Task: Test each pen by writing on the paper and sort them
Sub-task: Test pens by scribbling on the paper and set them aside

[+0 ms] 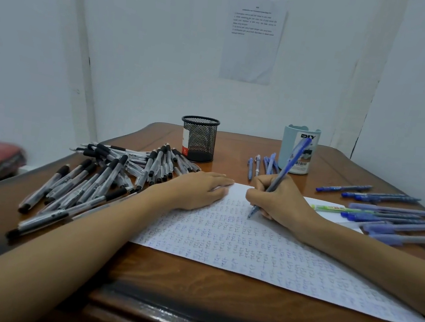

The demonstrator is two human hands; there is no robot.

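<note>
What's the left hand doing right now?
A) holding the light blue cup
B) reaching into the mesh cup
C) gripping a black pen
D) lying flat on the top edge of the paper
D: the left hand lies palm down with straight fingers on the upper edge of the paper, holding no pen, while the right hand writes with the blue pen.

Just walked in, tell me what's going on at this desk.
A person is testing pens. The right hand grips a blue pen, tip on the paper, which is nearly full of scribbles. The left hand lies flat on the paper's far corner. Loose black pens are piled on the left, blue pens lie on the right, and a mesh cup and a pale cup stand at the back.
</note>
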